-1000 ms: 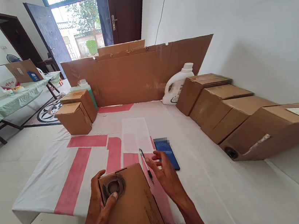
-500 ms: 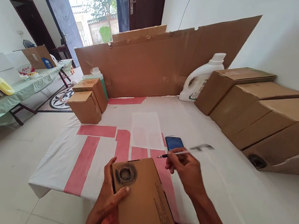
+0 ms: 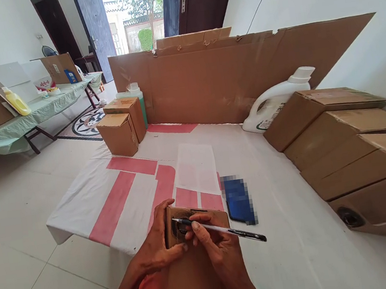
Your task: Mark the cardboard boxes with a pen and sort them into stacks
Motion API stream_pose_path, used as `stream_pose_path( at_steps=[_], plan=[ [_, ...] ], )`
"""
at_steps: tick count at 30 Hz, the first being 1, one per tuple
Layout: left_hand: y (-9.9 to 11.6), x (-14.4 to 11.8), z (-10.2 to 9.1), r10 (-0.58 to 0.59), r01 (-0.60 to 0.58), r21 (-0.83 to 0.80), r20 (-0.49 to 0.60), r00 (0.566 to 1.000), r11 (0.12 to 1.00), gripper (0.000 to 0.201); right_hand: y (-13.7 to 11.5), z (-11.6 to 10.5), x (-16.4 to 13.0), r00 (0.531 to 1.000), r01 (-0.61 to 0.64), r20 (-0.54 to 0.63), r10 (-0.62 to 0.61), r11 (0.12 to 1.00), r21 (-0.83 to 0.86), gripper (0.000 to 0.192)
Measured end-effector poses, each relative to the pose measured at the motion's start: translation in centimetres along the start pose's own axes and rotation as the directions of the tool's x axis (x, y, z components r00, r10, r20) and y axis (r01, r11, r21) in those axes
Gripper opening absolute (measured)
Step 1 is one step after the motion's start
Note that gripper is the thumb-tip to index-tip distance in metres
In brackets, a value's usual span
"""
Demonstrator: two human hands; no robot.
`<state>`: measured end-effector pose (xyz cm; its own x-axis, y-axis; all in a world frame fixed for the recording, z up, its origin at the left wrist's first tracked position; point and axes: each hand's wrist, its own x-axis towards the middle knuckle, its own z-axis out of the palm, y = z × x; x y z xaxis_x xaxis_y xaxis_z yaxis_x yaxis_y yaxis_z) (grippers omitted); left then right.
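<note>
Since 1 s ago my right hand [image 3: 218, 248] has lifted the pen [image 3: 221, 229] onto the box [image 3: 196, 276] in my lap; fingers pinch it, left hand [image 3: 162, 248] clasps the stiff, light box's edge.

White-and-red sheet [image 3: 91, 210] covers floor [image 3: 23, 261], bearing boxes [image 3: 338, 144], phone [image 3: 238, 200].

Gripping near cardboard box [image 3: 192, 277] at its left edge with left hand [image 3: 159, 248]. Pinching black pen [image 3: 218, 229] in right hand [image 3: 217, 250], tip resting on dark scribbled circle [image 3: 179, 224] on box top. Lying just right on the white-and-red sheet [image 3: 116, 206]: blue phone [image 3: 239, 201]. Leaning along the right wall: row of brown boxes [image 3: 338, 144].
</note>
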<state>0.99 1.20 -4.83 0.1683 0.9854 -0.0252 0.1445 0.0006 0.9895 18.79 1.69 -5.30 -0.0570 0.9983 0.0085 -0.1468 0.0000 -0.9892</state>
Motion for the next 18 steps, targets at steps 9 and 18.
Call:
stream_pose_path(
  at_steps=[9, 18],
  plan=[
    [-0.7, 0.2, -0.3, -0.042, 0.04, 0.015, 0.095, 0.995, 0.999, 0.097, -0.3, -0.9, 0.1, 0.992, -0.022, 0.12, 0.037, 0.992, -0.125, 0.032],
    [-0.7, 0.5, -0.4, -0.057, 0.053, 0.036, 0.111, 0.992, 0.998, 0.099, -0.7, -4.8, 1.0, 0.999, 0.037, 0.001, -0.039, 0.935, -0.354, 0.037]
  ],
)
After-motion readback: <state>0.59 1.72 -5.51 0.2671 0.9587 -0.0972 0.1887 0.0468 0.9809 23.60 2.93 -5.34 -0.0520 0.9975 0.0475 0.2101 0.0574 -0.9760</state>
